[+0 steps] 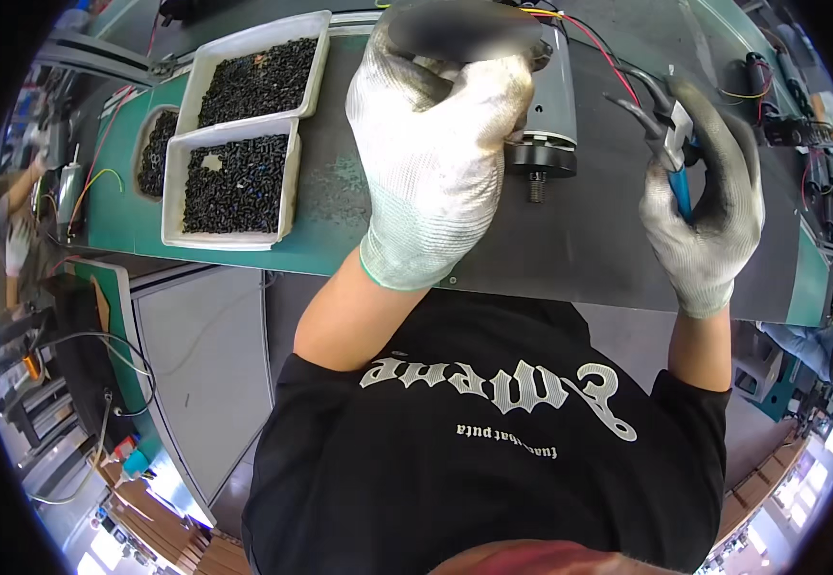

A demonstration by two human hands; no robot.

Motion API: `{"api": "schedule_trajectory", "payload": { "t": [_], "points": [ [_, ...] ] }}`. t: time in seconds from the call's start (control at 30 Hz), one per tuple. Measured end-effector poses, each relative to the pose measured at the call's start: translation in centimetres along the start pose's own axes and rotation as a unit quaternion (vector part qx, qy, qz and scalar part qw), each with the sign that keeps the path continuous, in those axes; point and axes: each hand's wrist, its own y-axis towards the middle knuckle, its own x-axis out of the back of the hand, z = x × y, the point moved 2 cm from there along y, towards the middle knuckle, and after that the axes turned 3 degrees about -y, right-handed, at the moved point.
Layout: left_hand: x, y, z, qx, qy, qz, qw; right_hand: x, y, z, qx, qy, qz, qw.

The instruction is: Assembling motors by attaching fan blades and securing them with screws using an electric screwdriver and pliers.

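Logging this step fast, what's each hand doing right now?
Left hand: closed on the grey motor.
Right hand: closed on blue-handled pliers.

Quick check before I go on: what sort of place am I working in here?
Most likely a factory assembly bench: white trays of small black parts, a cylindrical motor with red and black wires under the gloved left hand, pliers in the right hand.

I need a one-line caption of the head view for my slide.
Gloved left hand grips a grey motor on the dark bench; gloved right hand holds blue-handled pliers.
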Motion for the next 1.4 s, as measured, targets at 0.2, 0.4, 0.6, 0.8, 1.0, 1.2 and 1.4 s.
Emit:
{"api": "schedule_trajectory", "payload": {
  "t": [0.2,0.4,0.6,0.8,1.0,1.2,1.4],
  "points": [
    [0.6,-0.9,0.8,-0.072,-0.016,0.073,0.995,0.4,1.5,1.9,0.101,-0.091,0.029,0.99],
    [0.9,-0.5,0.4,-0.1,-0.001,0.074,0.992,-0.6,1.2,1.8,0.059,-0.067,0.019,0.996],
    [1.9,0.1,0.1,-0.131,0.092,0.076,0.984,-0.9,1.6,1.6,0.054,-0.071,0.021,0.996],
    [1.3,0.5,0.1,-0.13,0.138,0.06,0.98,-1.1,1.6,1.2,0.068,-0.087,0.026,0.994],
    [0.7,0.9,-0.4,-0.132,0.183,0.045,0.973,-1.5,1.9,0.7,0.068,-0.045,0.026,0.996],
    [0.1,0.7,-0.7,-0.13,0.231,0.027,0.964,-1.5,2.0,1.0,0.036,-0.106,0.079,0.991],
    [-0.7,1.0,-1.3,-0.133,0.273,0.018,0.953,-1.0,2.4,1.1,0.093,-0.066,0.021,0.993]
  ]
}}
